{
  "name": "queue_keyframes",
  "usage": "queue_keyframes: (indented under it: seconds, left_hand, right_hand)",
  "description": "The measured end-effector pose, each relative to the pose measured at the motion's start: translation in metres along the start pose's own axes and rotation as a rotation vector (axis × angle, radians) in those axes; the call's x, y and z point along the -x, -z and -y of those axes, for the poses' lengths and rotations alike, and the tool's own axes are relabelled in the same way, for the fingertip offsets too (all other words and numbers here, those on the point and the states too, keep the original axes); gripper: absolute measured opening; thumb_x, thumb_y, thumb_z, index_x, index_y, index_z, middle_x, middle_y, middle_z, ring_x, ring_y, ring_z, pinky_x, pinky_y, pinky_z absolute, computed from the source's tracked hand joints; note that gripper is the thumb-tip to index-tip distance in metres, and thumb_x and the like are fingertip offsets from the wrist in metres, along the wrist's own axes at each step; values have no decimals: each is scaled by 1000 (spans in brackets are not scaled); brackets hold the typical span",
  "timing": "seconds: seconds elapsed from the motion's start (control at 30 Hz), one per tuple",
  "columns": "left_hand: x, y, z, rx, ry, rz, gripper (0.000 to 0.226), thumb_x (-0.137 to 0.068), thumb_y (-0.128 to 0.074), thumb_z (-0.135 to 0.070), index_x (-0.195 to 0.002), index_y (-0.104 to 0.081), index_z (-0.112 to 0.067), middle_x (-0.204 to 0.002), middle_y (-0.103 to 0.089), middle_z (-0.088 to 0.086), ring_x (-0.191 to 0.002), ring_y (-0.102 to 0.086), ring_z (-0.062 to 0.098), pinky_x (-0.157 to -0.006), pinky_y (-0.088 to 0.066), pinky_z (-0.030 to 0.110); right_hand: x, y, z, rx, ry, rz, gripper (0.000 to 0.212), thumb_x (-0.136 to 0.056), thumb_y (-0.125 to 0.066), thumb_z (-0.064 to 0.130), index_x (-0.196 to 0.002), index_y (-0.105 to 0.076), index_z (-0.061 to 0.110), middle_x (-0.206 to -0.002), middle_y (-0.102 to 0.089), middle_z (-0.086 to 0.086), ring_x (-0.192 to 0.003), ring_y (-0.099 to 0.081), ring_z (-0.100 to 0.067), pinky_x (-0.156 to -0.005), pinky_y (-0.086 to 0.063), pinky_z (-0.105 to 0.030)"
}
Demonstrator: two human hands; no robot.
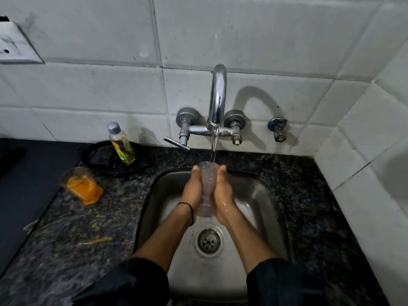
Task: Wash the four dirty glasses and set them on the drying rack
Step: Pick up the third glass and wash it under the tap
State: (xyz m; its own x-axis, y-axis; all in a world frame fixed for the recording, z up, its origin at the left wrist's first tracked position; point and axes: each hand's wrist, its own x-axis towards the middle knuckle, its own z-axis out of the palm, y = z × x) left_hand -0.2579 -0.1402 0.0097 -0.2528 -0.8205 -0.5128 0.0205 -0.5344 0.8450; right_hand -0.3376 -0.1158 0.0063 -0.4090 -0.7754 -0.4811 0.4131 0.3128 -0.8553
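Observation:
A clear glass (207, 188) is held upright over the steel sink (260, 195), its mouth under the running tap (217, 96). Water streams into it and spills from its base toward the drain (208, 240). My left hand (192, 191) grips the glass from the left and my right hand (224, 193) grips it from the right, palms pressed against its sides. A second glass (82, 185) with orange residue stands on the granite counter at the left. No drying rack is in view.
A bottle of liquid with a silver cap (121, 144) stands on a black tray (103, 159) behind the dirty glass. A tap lever (176, 143) juts out left of the spout. Orange scraps (97, 239) lie on the counter. Tiled walls close in behind and on the right.

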Motion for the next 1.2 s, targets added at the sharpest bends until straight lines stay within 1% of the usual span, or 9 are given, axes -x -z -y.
queue_keyframes:
  seconds: [0.1, 0.27, 0.37, 0.53, 0.63, 0.83, 0.93, 1.1, 1.2]
  left_hand:
    - [-3, -3, 5, -195, -41, -221, 69, -101, -22, -60, -116, -70, -14, -113, -72, 15, -103, -67, 29, -98, -51, 47]
    - [11, -3, 21, -227, -321, -80, 51, -95, -35, -66, -135, -51, -37, -132, -61, -5, -116, -60, 14, -102, -48, 43]
    - [11, 2, 7, -52, -159, 97, 52, -92, -46, -66, -133, -53, -34, -127, -64, -4, -108, -65, 13, -92, -55, 39]
    - [4, -2, 0, -154, -95, -87, 72, -94, -22, -73, -125, -67, -25, -121, -69, 10, -108, -67, 24, -96, -54, 47]
    - [12, -9, 6, -220, -251, -95, 68, -97, -17, -69, -135, -58, -31, -135, -60, -2, -122, -57, 14, -108, -45, 41]
    - [17, -2, 20, 219, 29, 95, 63, -94, -34, -71, -106, -74, -23, -97, -76, 3, -85, -74, 15, -73, -58, 28]
    - [15, 4, 22, 521, 274, 275, 50, -80, -65, -61, -101, -75, -17, -96, -68, 6, -86, -65, 18, -88, -46, 29]
    - [11, 4, 21, 773, 179, 284, 33, -86, -55, -26, -114, -63, -9, -104, -62, 13, -99, -60, 24, -91, -45, 35]
    - [-2, 5, 27, 695, 89, 113, 34, -80, -61, -30, -106, -66, -8, -104, -63, 17, -94, -63, 26, -80, -52, 38]
  right_hand:
    - [1, -13, -8, 260, 248, -9, 43, -105, -36, 49, -145, -38, 32, -134, -51, 5, -112, -56, -14, -88, -50, -33]
    - [7, -9, -7, 207, 269, -64, 34, -100, -46, 57, -113, -53, 27, -105, -69, -1, -91, -68, -14, -70, -53, -30]
    - [10, 0, -1, -15, 58, 14, 49, -101, -34, 63, -100, -67, 27, -98, -72, -3, -88, -68, -15, -66, -54, -32]
    - [8, -11, -5, 295, 346, 38, 40, -103, -41, 51, -138, -44, 32, -116, -62, 7, -100, -63, -10, -77, -49, -26]
    - [10, -15, -6, 324, 413, -104, 42, -93, -58, 58, -122, -48, 30, -101, -67, 9, -93, -68, -12, -72, -49, -23]
    - [17, -4, 1, 255, 529, -111, 35, -94, -59, 56, -103, -52, 23, -90, -66, 2, -77, -67, -10, -62, -51, -23]
    - [25, -4, -8, 450, 707, -80, 33, -91, -65, 51, -95, -48, 23, -90, -59, 1, -80, -59, -11, -66, -46, -17]
    - [17, 14, 7, 1021, 1250, -151, 31, -90, -62, 44, -74, -54, 20, -85, -54, 5, -84, -49, -13, -86, -39, -35]
    - [33, 17, 34, 1206, 1047, 123, 34, -90, -65, 44, -67, -46, 26, -74, -51, 7, -75, -46, -12, -72, -38, -33]
